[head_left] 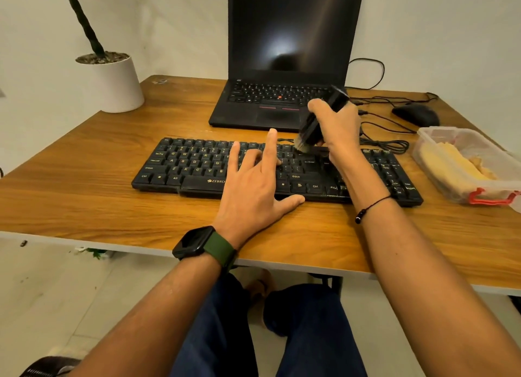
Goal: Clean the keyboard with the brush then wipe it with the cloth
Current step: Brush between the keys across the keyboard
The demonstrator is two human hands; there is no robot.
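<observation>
- The person's legs in dark blue trousers fill the bottom of the view, under the near edge of the wooden table.
- The left forearm reaches up from below, with a black smartwatch on a green strap at the wrist.
- The left hand lies over the middle of the black keyboard; its fingers are spread and straight, holding nothing, with the thumb lying along the keyboard's near edge and the index finger raised.
- The right wrist carries a thin black cord bracelet.
- The right hand has its fingers wrapped round the black handle of the brush, which tilts so the bristles point down and to the left.
- The bristle tip meets the keyboard's far rows near the Enter key; the brush is blurred, so whether the bristles truly touch is hard to say.
- The keyboard lies across the table's middle, its cable running off to the right.
- Behind it stands an open black laptop with a dark screen.
- A black mouse lies to the right of the laptop.
- A clear plastic box with a red latch stands at the table's right edge, with the yellow cloth inside.
- A white plant pot stands at the far left corner.
</observation>
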